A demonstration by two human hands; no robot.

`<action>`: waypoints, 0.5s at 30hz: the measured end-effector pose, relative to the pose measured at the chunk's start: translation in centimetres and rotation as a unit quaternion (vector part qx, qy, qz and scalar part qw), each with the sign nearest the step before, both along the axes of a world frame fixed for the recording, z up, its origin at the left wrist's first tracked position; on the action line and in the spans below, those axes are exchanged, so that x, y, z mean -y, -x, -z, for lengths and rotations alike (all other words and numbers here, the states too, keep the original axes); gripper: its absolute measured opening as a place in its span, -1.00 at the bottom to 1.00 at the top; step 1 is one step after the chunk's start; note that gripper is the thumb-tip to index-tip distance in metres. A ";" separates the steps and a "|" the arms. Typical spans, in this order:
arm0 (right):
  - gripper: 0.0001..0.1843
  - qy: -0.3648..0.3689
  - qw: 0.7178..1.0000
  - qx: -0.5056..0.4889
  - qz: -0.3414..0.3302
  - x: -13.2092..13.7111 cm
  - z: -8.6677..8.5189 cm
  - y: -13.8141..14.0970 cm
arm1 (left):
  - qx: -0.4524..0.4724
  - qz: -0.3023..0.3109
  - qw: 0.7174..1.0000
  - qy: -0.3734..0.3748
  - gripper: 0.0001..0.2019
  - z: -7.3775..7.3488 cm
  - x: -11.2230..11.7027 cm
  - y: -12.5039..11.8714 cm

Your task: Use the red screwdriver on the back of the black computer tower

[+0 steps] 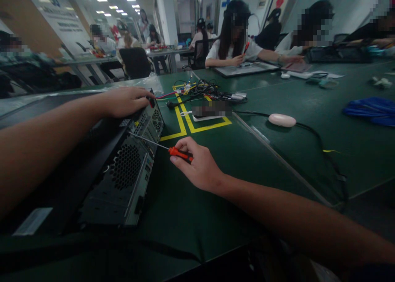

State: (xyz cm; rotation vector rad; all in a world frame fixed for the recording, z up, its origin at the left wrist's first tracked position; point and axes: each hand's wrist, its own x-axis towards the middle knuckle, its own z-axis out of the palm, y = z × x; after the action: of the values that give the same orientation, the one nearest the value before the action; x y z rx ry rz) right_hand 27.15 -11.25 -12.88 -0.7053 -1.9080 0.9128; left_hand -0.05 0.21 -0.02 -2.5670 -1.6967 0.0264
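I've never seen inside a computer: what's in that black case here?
Its inside can't be seen: the rear honeycomb vent shows only darkness, and the case itself, under the left hand, covers the rest.

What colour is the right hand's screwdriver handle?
The handle is orange-red and black, best seen in the head view.

1. Centre: the right hand (pixel 200 165) holds a red-and-black screwdriver (pixel 177 151), its tip at the rear of a computer case (pixel 125 167).
2. Left of centre: the left hand (pixel 129 101) rests on the case.
3. Upper middle: tangled cables (pixel 205 89) lie on the green table (pixel 203 224).
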 end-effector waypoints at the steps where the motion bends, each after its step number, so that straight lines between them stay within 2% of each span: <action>1: -0.83 -0.001 1.000 -0.002 -0.001 0.0 0.0 0.0 | 0.001 0.002 1.000 -0.001 -0.30 0.0 0.0 0.0; 15: -0.82 0.000 1.000 0.005 0.001 0.0 0.1 -0.1 | 0.008 0.002 1.000 -0.002 -0.31 0.2 -0.4 0.5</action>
State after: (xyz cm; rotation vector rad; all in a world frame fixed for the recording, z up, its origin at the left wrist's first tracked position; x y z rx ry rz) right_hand 27.21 -11.29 -12.95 -0.7125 -1.9162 0.9104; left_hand -0.57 0.63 -0.20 -2.5745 -1.6970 0.0018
